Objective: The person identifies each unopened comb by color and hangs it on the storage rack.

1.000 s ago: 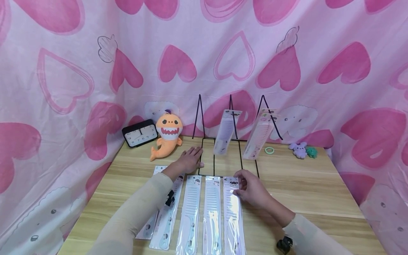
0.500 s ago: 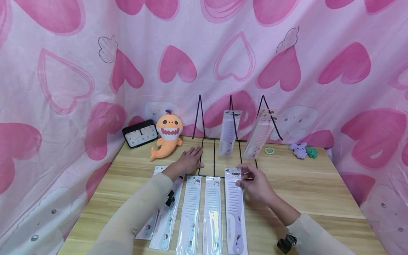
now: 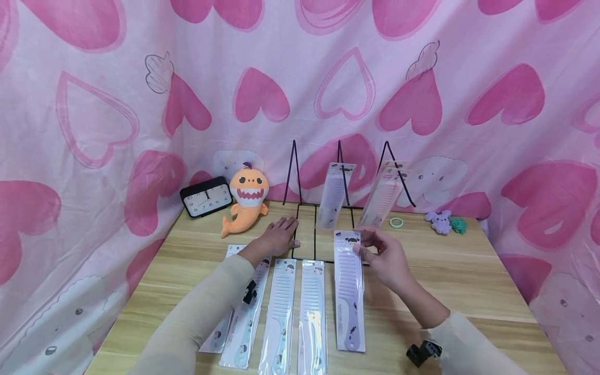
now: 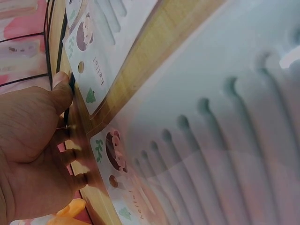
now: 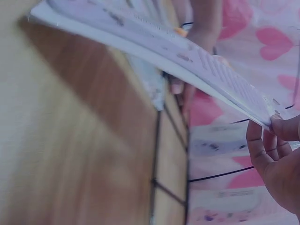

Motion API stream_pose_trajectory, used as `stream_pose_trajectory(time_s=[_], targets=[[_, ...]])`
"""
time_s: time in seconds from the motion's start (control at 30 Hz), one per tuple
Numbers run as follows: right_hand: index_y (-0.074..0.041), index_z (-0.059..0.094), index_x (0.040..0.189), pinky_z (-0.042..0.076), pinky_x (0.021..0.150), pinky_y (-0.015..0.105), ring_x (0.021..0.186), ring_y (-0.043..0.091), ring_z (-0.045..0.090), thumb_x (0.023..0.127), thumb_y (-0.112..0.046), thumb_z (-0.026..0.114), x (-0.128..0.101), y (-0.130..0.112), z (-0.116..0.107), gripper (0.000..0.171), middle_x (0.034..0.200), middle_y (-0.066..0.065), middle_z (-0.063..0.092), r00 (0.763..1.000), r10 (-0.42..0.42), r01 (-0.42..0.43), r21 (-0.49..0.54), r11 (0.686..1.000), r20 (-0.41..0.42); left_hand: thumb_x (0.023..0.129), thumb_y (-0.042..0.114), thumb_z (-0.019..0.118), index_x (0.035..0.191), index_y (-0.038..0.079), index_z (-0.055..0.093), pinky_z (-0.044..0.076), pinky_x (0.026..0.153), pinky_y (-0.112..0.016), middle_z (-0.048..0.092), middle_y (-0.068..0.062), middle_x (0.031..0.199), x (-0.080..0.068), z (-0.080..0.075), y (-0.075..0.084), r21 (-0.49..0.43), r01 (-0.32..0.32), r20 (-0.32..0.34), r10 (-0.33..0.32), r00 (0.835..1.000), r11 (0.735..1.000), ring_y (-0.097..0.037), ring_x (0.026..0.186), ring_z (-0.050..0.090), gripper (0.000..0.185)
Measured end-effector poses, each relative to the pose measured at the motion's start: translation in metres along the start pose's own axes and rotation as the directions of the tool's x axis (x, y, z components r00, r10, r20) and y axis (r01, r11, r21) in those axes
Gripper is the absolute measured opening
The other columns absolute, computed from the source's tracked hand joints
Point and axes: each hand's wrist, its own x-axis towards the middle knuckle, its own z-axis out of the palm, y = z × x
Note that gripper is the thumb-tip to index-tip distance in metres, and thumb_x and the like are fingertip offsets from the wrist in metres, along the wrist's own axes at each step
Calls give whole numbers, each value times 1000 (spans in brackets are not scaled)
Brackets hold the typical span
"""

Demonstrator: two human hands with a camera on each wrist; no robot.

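My right hand (image 3: pixel 382 255) now pinches the purple packaged comb (image 3: pixel 349 289) by its top, lifted off the counter (image 3: pixel 469 281) toward the wire rack (image 3: pixel 339 208); left hand (image 3: pixel 278 237) stays flat, steadying the rack's base.

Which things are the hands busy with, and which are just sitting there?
Busy with:
right hand pinching the purple packaged comb
left hand resting on the table beside the black wire rack

Just sitting:
shark plush
black clock
tape ring
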Motion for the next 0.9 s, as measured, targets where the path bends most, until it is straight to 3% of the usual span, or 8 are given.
stream_pose_trajectory(time_s=[0.17, 0.37, 0.6, 0.77, 0.9], targets=[[-4, 75, 131, 61, 72, 17, 94, 11, 67, 93, 14, 79, 5, -19, -5, 42, 107, 16, 68, 995, -60, 69, 114, 991, -76, 117, 45, 52, 178, 10, 20, 12, 140, -67, 12, -10, 188, -1, -1, 0, 11, -5, -8, 5, 1000, 1000, -39, 175, 7, 78], [3, 72, 130, 63, 75, 15, 96, 7, 67, 92, 19, 77, 7, -35, -6, 41, 106, 1, 65, 977, -148, 179, 207, 962, -153, 115, 49, 53, 178, 11, 21, 12, 140, -67, 10, -9, 188, -1, -1, 0, 18, -7, -6, 7, 1000, 1000, -39, 175, 6, 80], [5, 72, 131, 65, 83, 16, 98, 11, 66, 93, 20, 76, 11, -50, -5, 41, 111, -2, 67, 952, -238, 281, 241, 929, -193, 116, 49, 51, 178, 12, 18, 9, 140, -66, 8, -8, 189, 2, 1, -2, -1, 3, 9, -3, 1000, 1000, -37, 175, 3, 80], [7, 71, 130, 65, 83, 17, 99, 12, 67, 91, 23, 75, 14, -55, -4, 42, 117, 4, 71, 938, -278, 326, 249, 912, -208, 116, 47, 52, 178, 10, 21, 13, 139, -67, 12, -11, 188, 2, 0, -1, 22, -6, -1, 6, 1000, 1000, -40, 174, 8, 78], [9, 70, 129, 65, 81, 17, 98, 12, 67, 90, 25, 75, 18, -58, -3, 43, 115, 2, 71, 924, -309, 363, 265, 893, -223, 116, 48, 52, 178, 10, 19, 13, 139, -67, 11, -10, 188, 2, 0, -2, 15, -7, 8, 7, 1000, 1000, -40, 175, 7, 79]])
